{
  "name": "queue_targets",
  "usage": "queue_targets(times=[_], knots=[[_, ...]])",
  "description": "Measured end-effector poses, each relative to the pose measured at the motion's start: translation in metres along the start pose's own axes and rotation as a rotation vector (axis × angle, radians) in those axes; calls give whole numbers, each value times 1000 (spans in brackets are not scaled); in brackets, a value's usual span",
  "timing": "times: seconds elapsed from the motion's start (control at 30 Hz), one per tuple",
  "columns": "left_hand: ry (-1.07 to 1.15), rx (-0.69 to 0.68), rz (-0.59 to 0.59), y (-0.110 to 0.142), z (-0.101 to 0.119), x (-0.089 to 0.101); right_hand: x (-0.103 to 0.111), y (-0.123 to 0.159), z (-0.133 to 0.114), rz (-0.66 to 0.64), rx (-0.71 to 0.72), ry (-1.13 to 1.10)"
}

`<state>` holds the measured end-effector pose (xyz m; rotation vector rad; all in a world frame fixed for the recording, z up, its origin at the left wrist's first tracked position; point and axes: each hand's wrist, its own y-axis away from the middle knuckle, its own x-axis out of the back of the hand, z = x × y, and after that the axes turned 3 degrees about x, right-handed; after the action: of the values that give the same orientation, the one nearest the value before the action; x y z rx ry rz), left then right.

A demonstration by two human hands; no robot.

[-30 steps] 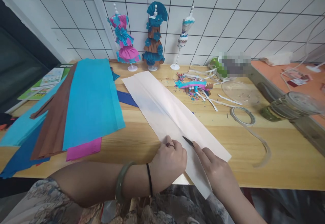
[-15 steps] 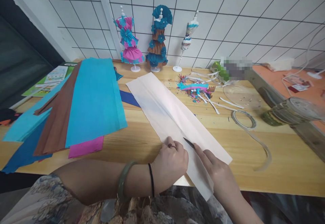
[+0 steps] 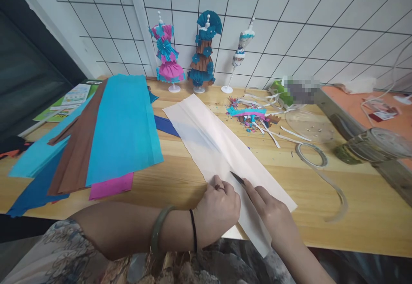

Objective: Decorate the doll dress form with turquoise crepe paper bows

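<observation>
A long sheet of pale pink crepe paper (image 3: 206, 133) lies slanted across the wooden table, its near end hanging over the front edge. With fingers closed, my left hand (image 3: 219, 202) pinches the sheet's left edge. My right hand (image 3: 273, 215) is closed around scissors (image 3: 237, 177), of which only the dark pointed blade shows; the handles are hidden in the fingers. The blade lies on the paper just right of my left hand. Below it, the paper is parted lengthwise, with a strip running down between my two hands.
Blue, brown and pink crepe sheets (image 3: 125, 133) are piled at the left. Along the wall stand three small dress forms (image 3: 202, 56), two dressed in paper. Paper scraps (image 3: 249, 114), a tape roll (image 3: 311, 154) and a glass jar (image 3: 370, 146) lie at the right.
The scissors' blade has shifted slightly up along the paper, away from me. My left hand keeps its pinch on the edge. The whole view has moved a little.
</observation>
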<state>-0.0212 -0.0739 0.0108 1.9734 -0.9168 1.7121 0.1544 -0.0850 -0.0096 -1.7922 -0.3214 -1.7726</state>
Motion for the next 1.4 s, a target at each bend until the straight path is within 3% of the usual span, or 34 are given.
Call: queue_targets(times=[0.5,0.9,1.4], knots=[[0,9,8,1,0,-2,-4,5,-1,19,2,-18],[19,-1,-55,0,0,2,-5,4,1,15,9,8],[19,28,21,1,1,-1,-5,-13,-2,-29,14,52]])
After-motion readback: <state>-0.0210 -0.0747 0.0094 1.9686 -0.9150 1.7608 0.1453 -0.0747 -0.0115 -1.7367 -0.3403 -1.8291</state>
